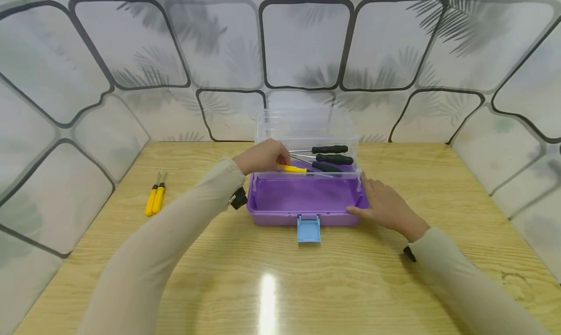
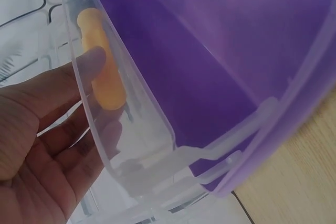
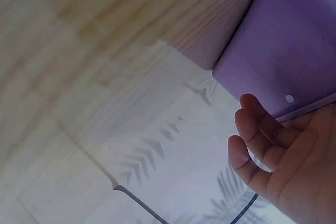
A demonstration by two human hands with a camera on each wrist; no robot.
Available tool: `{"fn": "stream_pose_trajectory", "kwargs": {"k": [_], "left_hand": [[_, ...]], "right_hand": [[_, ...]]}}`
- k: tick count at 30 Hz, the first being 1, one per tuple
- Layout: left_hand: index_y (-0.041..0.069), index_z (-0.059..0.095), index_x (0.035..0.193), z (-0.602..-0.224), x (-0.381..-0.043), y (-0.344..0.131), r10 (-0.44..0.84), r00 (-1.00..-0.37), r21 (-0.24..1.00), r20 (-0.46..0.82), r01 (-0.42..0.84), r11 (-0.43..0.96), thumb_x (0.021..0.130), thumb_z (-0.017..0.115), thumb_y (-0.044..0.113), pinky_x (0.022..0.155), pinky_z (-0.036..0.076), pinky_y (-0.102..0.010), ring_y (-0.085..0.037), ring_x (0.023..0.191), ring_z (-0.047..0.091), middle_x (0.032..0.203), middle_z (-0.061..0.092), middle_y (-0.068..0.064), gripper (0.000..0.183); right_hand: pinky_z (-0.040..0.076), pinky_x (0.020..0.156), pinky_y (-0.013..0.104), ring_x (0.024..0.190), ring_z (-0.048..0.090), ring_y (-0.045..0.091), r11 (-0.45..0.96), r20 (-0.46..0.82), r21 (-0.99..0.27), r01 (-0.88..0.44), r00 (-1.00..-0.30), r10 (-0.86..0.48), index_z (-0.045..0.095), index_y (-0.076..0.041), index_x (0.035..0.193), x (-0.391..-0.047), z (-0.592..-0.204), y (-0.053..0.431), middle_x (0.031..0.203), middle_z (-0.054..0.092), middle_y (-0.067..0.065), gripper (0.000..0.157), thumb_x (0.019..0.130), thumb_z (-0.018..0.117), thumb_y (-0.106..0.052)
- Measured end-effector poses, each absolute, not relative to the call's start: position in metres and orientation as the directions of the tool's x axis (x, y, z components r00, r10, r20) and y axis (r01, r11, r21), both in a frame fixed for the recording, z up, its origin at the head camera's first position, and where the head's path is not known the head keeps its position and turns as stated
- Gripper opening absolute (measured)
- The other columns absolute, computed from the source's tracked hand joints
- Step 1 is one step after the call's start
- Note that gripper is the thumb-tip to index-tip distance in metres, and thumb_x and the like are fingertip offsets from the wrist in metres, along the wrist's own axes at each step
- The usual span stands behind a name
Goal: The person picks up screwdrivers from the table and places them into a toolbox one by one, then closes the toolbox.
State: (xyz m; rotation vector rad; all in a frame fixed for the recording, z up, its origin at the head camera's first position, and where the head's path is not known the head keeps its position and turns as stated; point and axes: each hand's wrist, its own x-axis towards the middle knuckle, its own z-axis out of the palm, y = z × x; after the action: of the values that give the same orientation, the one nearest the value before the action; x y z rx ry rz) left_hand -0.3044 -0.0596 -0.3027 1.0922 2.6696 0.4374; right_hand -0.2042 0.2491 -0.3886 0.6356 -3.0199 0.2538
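A purple toolbox [image 1: 307, 219] stands open, with a clear tray [image 1: 263, 175] on link arms above its rear part. My left hand [image 1: 265, 157] is at the tray's left end and pinches a yellow-handled screwdriver [image 1: 292, 169]. In the left wrist view, the thumb lies on the yellow handle [image 2: 109, 87], partly seen through clear plastic. Black-handled screwdrivers [image 1: 334, 159] lie beside it in the tray, shafts pointing left. My right hand [image 1: 385, 203] holds the toolbox's right end, thumb at the front rim. In the right wrist view, several fingers [image 3: 257, 135] bend beside the purple outer wall [image 3: 278, 51].
Two yellow-handled tools [image 1: 155, 196] lie on the wooden table [image 1: 197, 276] at the left. A clear lid [image 1: 307, 123] stands raised behind the toolbox. The light blue latch [image 1: 308, 230] hangs down in front. A patterned wall [image 1: 302, 43] borders the table's back.
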Motion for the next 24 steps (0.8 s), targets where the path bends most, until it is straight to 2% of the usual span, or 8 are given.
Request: {"fn": "stream_pose_trajectory", "kwargs": {"k": [10, 24], "left_hand": [[0.004, 0.072, 0.097, -0.2993, -0.3048, -0.0655, 0.706, -0.702, 0.379, -0.092, 0.631, 0.677, 0.080, 0.071, 0.005, 0.084, 0.053, -0.027, -0.019, 0.089, 0.065, 0.096, 0.072, -0.009, 0.017], [0.004, 0.072, 0.100, -0.3023, -0.3048, -0.0697, 0.686, -0.726, 0.351, -0.058, 0.628, 0.695, 0.081, 0.073, 0.011, 0.085, 0.052, -0.030, -0.020, 0.091, 0.062, 0.097, 0.071, -0.008, 0.020]], "right_hand": [[0.043, 0.095, 0.055, 0.110, 0.053, 0.042, 0.904, 0.076, -0.149, -0.401, -0.916, -0.394, 0.018, 0.015, 0.143, -0.2061, -0.3897, 0.2494, 0.124, 0.053, 0.031, 0.104, 0.082, 0.059, -0.059], [0.040, 0.099, 0.056, 0.115, 0.050, 0.044, 0.904, 0.066, -0.162, -0.395, -0.918, -0.390, 0.017, 0.015, 0.143, -0.2064, -0.3905, 0.2504, 0.128, 0.051, 0.032, 0.104, 0.083, 0.058, -0.060]]}}
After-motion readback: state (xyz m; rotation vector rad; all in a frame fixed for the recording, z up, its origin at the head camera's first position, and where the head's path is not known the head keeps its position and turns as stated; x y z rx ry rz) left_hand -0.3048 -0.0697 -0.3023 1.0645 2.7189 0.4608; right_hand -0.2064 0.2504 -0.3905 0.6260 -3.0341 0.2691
